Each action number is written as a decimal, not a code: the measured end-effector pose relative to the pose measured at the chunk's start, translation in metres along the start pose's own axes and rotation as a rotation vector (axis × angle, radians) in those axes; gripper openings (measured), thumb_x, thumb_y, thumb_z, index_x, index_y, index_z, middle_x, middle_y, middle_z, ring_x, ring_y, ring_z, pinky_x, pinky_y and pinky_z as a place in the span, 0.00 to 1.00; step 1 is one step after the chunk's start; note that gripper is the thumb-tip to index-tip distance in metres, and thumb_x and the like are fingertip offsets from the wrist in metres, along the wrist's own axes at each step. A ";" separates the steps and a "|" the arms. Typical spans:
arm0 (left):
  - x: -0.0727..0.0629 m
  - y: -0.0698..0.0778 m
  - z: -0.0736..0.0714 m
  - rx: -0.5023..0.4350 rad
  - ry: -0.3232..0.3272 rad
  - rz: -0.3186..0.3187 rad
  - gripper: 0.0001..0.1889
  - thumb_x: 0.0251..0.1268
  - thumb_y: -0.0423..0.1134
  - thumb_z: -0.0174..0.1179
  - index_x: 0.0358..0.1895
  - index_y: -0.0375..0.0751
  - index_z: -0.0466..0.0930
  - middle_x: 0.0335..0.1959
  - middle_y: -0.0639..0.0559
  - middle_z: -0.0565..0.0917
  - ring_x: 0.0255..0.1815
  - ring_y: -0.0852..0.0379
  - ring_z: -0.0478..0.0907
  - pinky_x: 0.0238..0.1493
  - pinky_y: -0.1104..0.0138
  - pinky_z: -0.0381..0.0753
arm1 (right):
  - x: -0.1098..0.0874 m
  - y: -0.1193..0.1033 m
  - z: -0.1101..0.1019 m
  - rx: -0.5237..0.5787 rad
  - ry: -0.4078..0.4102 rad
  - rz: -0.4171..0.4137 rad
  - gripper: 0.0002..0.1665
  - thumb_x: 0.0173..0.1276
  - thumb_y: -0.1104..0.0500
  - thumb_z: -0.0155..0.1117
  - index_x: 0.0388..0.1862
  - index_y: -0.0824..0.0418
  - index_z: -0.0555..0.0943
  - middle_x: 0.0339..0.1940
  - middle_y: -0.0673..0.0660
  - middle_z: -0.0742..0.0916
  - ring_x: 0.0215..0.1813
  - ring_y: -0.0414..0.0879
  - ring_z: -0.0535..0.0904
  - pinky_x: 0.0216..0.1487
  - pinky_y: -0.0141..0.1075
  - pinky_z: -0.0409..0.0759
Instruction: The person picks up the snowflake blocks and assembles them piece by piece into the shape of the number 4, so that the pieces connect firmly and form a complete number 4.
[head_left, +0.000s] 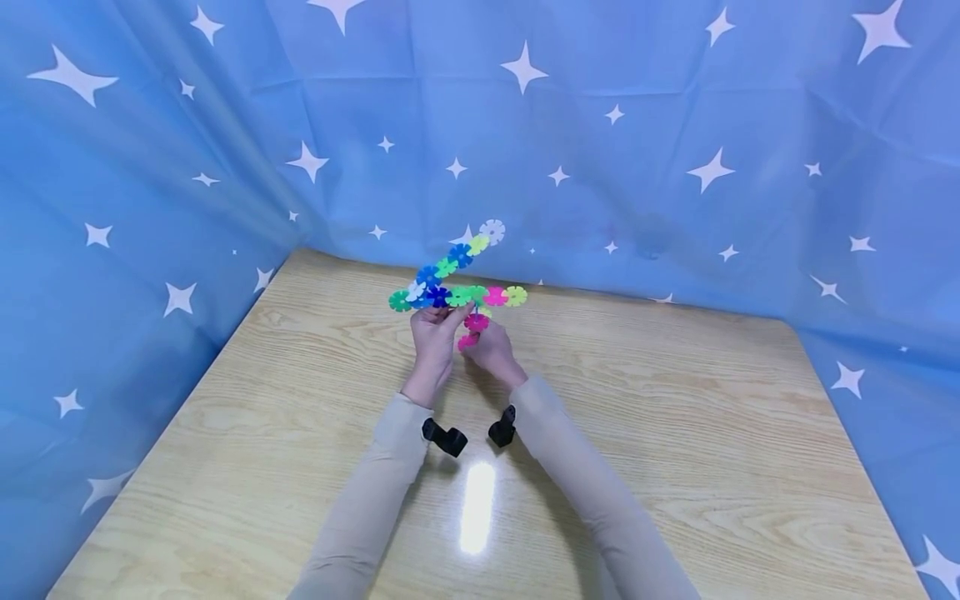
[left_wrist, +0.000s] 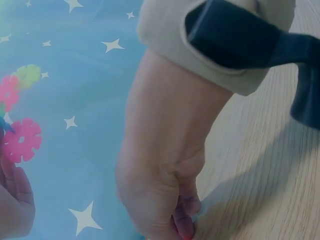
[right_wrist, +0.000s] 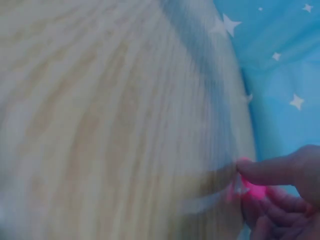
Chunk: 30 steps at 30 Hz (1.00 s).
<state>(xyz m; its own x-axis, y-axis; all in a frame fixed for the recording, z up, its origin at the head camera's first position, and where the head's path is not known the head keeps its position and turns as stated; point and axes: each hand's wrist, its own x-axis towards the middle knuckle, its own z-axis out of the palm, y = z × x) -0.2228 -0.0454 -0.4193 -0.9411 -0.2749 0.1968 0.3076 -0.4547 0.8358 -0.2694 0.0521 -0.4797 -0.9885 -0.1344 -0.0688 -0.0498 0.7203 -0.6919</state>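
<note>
A branching chain of flower-shaped interlocking plastic discs [head_left: 438, 297] is held above the table in the head view, in green, blue, pink, yellow and white. My left hand [head_left: 435, 337] grips its lower row, thumb and fingers around the discs. One branch slants up to a white disc [head_left: 492, 232]. Below the row hangs a pink disc [head_left: 476, 322]. Close beside, my right hand [head_left: 492, 348] pinches another pink disc [right_wrist: 256, 189] between thumb and fingers, low on the structure. In the left wrist view, pink and yellow discs [left_wrist: 28, 76] show at the left edge; most of the chain is out of frame.
A wooden table [head_left: 675, 417] spreads under both arms. Behind and to the sides hangs a blue curtain [head_left: 600, 183] with white stars. Each wrist carries a black camera mount [head_left: 445, 437]; the two mounts are close together. Light reflects off the tabletop between the forearms.
</note>
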 end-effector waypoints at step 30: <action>-0.001 -0.008 0.000 0.082 0.017 0.022 0.13 0.51 0.23 0.65 0.17 0.43 0.79 0.18 0.57 0.81 0.25 0.63 0.79 0.35 0.73 0.81 | -0.088 -0.025 -0.092 0.430 0.121 -0.171 0.08 0.60 0.70 0.60 0.38 0.71 0.81 0.25 0.61 0.83 0.20 0.40 0.77 0.25 0.32 0.83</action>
<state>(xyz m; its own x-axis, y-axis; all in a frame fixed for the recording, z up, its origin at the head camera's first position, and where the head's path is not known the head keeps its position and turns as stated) -0.2240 -0.0409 -0.4263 -0.9317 -0.2983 0.2075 0.3148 -0.3777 0.8707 -0.1938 0.1086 -0.3901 -0.9820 -0.1281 0.1385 -0.1750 0.3447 -0.9223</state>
